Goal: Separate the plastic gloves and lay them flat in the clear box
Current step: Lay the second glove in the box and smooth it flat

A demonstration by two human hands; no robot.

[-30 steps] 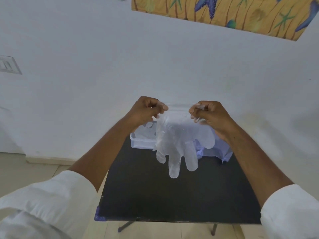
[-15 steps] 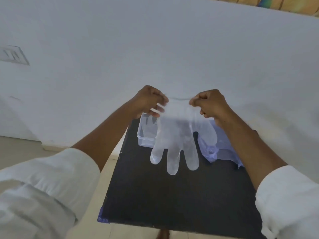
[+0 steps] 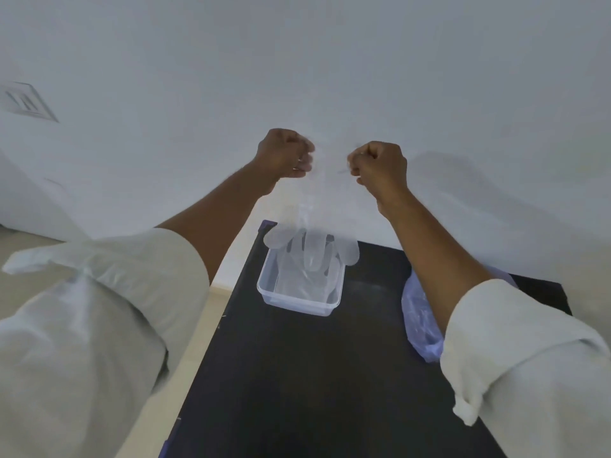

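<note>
Head view: both hands, left hand (image 3: 287,153) and right hand (image 3: 378,163), pinching the translucent plastic glove (image 3: 310,249), have carried it over the far clear plastic box (image 3: 299,300), ready for lowering.

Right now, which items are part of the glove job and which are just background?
In the job:
- plastic glove, held up by the left hand and right hand
- clear box, gloves already inside
- bluish bag on the table

Background:
- black table
- wall switch plate

head view, angled down, close above table (image 3: 297,375)
</note>
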